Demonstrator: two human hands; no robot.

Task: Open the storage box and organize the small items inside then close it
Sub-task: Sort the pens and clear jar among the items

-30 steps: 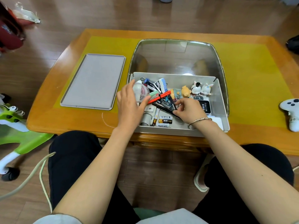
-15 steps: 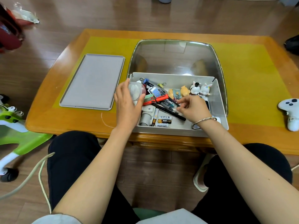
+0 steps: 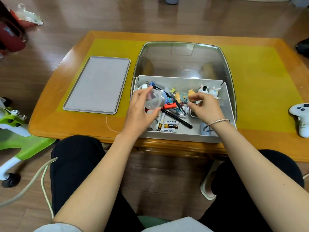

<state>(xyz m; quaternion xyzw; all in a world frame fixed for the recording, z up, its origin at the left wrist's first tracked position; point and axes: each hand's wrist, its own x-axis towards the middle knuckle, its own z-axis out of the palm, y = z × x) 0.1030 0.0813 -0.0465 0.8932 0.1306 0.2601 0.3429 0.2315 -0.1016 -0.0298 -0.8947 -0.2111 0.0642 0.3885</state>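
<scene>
The white storage box (image 3: 182, 136) stands open on the table, its clear lid (image 3: 182, 59) tilted back. Inside lie pens, an orange marker (image 3: 169, 106), batteries (image 3: 170, 126), clips and small animal figurines (image 3: 209, 90). My left hand (image 3: 142, 113) grips a clear round plastic container (image 3: 154, 102) just above the box's left side. My right hand (image 3: 204, 107) hovers over the right middle of the box with fingers curled and fingertips pinched together; what they pinch is too small to make out. A black pen (image 3: 178, 118) lies diagonally between my hands.
A grey tray (image 3: 97, 84) lies flat on the table left of the box. A white game controller (image 3: 301, 118) sits at the table's right edge. A green and white toy (image 3: 18, 131) stands on the floor to the left. My knees are under the table's front edge.
My left hand has lifted the clear container up and tilted it. My right hand let go of the pens and moved back toward the figurines, fingers now pinched.
</scene>
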